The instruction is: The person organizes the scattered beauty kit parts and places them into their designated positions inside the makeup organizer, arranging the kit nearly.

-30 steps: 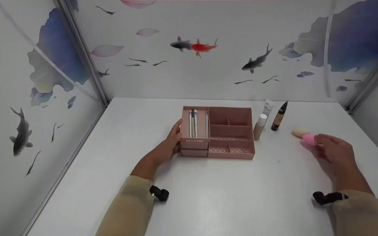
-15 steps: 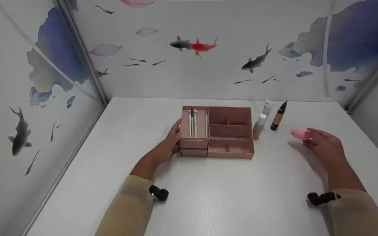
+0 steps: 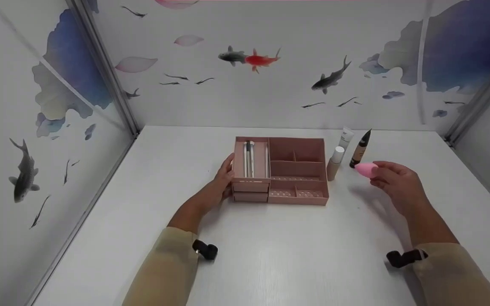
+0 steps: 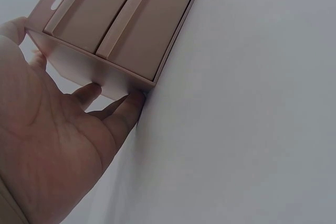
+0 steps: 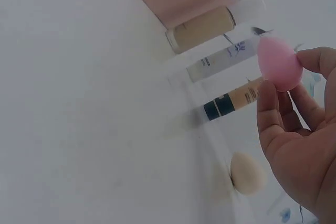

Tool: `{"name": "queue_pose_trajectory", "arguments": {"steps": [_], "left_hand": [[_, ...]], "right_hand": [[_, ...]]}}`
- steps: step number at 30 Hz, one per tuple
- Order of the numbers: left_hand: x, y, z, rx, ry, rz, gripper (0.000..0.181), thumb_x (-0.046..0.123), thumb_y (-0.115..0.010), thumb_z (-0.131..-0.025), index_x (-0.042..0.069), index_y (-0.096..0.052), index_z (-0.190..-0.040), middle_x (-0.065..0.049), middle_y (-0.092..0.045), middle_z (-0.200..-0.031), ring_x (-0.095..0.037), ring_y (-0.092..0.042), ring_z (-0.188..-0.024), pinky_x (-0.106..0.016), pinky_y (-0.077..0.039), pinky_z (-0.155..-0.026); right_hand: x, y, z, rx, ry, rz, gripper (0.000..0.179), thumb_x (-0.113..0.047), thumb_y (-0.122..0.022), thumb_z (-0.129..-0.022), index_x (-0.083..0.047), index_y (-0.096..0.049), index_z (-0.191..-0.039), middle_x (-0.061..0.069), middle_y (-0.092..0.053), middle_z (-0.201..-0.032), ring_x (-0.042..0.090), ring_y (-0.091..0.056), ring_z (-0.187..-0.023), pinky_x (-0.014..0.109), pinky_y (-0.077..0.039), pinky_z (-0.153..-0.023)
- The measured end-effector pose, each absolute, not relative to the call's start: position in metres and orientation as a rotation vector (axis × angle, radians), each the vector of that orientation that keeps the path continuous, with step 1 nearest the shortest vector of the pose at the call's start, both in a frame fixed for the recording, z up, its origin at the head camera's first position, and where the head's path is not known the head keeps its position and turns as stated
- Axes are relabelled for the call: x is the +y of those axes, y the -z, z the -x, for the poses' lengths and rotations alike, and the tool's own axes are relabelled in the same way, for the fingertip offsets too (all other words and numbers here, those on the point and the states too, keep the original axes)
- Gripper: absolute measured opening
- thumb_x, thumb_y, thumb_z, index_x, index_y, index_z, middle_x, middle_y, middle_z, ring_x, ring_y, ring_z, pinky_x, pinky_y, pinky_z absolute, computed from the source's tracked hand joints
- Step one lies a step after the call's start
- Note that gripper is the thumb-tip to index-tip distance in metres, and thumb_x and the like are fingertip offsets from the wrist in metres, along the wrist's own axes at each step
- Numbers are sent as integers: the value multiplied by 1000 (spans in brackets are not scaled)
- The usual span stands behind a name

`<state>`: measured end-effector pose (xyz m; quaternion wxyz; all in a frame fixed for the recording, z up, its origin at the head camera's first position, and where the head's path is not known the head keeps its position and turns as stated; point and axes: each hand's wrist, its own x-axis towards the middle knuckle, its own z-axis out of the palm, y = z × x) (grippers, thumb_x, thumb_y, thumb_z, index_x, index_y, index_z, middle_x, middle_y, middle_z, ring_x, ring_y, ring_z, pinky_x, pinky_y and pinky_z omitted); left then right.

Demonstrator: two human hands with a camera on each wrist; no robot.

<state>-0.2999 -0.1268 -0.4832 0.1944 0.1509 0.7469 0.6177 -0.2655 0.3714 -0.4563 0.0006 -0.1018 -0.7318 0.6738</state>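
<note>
My right hand (image 3: 402, 187) pinches a pink makeup sponge (image 3: 366, 170) between thumb and fingers, held above the table near the black-tipped tube. In the right wrist view, the sponge (image 5: 280, 64) has an egg shape, and a beige makeup sponge (image 5: 248, 173) lies below the hand; the head view has it hidden behind that hand. A pink makeup organizer (image 3: 251, 196) stands mid-table, drawers on its left and compartments on its right. My left hand (image 3: 216, 189) rests fingertips against the organizer's left side. In the left wrist view, its fingers (image 4: 126, 111) are spread on that side wall.
Right of the organizer stand a foundation bottle (image 3: 334, 163) with a white cap, a white tube (image 3: 345, 137) and a black-and-tan tube (image 3: 360, 148) with a pointed tip. Several slim sticks (image 3: 249, 159) lie in the organizer's top tray. Patterned panels (image 3: 262, 97) border the white table.
My right hand has lifted the pink sponge from beside the beige one and carried it left toward the tubes. The left hand stays at the organizer's side.
</note>
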Motion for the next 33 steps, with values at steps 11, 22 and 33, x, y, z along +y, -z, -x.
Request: {"name": "queue_pose_trajectory", "arguments": {"steps": [11, 22, 33], "left_hand": [[-125, 481, 301, 2097, -1721, -417, 55, 66, -30, -112, 69, -4, -161, 6, 0, -182, -34, -18, -168, -59, -24, -133], [-126, 483, 300, 2108, -1704, -398, 55, 66, -29, -112, 70, -3, -160, 11, -1, -181, -30, -14, -169, -58, -23, -133], [-128, 484, 300, 2100, -1708, -393, 55, 69, -31, -110, 72, -5, -159, 9, 1, -182, -33, -15, -168, -59, -23, -133]], "right_hand": [[320, 439, 261, -2448, -1975, 124, 58, -46, -77, -98, -9, -63, -139, -4, -63, -128, 12, -73, -107, 20, -60, -95], [266, 430, 257, -2634, -1837, -16, 51, -39, -82, -96, -10, -69, -135, 10, -63, -136, 21, -69, -118, 24, -60, -97], [219, 427, 271, -2631, -1929, -56, 41, -27, -84, -94, -17, -71, -132, 10, -66, -137, 29, -63, -125, 47, -58, -108]]}}
